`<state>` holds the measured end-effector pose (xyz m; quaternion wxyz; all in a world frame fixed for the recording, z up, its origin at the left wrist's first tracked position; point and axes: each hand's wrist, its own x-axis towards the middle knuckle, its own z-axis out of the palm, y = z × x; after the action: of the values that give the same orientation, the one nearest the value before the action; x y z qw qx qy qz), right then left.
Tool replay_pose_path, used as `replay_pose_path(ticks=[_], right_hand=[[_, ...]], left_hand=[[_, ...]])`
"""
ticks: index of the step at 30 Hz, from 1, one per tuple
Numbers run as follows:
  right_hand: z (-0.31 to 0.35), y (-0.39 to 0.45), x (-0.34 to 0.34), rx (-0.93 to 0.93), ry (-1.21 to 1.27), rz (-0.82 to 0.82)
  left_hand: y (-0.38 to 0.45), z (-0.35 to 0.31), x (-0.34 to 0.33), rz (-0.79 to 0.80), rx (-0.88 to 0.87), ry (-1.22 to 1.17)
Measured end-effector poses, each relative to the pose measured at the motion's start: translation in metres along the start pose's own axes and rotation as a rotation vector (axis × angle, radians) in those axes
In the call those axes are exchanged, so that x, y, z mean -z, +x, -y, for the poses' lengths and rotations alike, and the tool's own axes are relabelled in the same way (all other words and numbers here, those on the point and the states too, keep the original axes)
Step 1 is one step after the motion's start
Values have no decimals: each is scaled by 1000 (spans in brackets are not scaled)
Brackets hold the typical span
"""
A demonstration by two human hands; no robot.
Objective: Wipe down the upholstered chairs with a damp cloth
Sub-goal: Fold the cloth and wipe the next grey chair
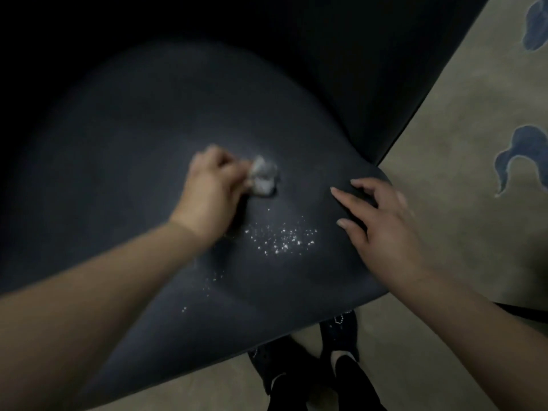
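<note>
The left hand [212, 192] has its fingers curled tight around a small crumpled white cloth [263, 176], pressing the wad against the middle of the dark navy upholstered chair seat [124, 161]. The right hand [382, 223] lies loose, fingers spread and lightly bent, fingertips touching the seat near its right edge. Between the 2 hands, glinting white specks [281, 238] dot the fabric, and below are black shoes [338, 339] on beige carpet [462, 161].

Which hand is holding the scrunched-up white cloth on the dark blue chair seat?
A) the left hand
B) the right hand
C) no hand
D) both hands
A: the left hand grips the crumpled white cloth; the right hand rests open on the dark blue upholstered chair seat.
</note>
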<state>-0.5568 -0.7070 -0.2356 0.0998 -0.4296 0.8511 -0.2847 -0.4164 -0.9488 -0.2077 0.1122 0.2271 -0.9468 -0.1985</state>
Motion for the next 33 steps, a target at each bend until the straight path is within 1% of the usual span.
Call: replay_pose_path(ticks=[2,3,4,5,7,9,10,11,12,15,16,17,20,22,23,24,25,28,29,30,33], right_hand=[[0,-2,0,12,-19,0],[0,-3,0,15,-22,-2],[0,-4,1,16,-20,-4],[-1,-4,0,15,-15,-5],[0,-7,0,3,-3,2],[2,-9,0,-7,-2,22],[3,-11,0,-8,-6,29],[3,-13,0,-4,-13,31],[3,-14,0,4,-22,31],[3,-19,0,11,-39,49],[4,-21,0,2,-34,63],[5,-22,0,-7,-29,80],[5,-26,3,-18,-33,112],[6,-28,6,-23,-24,135],[6,-29,8,-24,-19,149],[6,-31,9,-21,-16,157],[6,-33,10,-20,-16,160],[7,-36,10,-39,-16,171],[7,-37,9,-46,-15,173],[8,-37,9,-51,-16,170],[10,-37,10,-59,-34,181]], left_hand=[[28,15,-2,-94,181,31],[34,11,-6,-122,263,30],[33,1,-12,-138,301,25],[26,-12,-17,-138,289,12],[-2,-35,-24,-105,122,-49],[-28,-42,-18,13,-51,-113],[-31,-37,-14,67,-104,-113],[-27,-29,-11,95,-121,-89],[-18,-22,-9,77,-98,-61],[13,-19,-16,-42,174,-40],[16,-29,-21,-52,210,-56],[12,-42,-27,-42,188,-72],[-23,-71,-35,62,-32,-157],[-37,-66,-25,166,-120,-181],[-35,-57,-20,193,-157,-160],[-29,-47,-17,190,-175,-129],[-20,-37,-15,154,-155,-90],[8,-31,-19,32,52,-63],[8,-40,-23,22,76,-90],[3,-52,-28,34,57,-121],[-32,-72,-28,170,-146,-168]])
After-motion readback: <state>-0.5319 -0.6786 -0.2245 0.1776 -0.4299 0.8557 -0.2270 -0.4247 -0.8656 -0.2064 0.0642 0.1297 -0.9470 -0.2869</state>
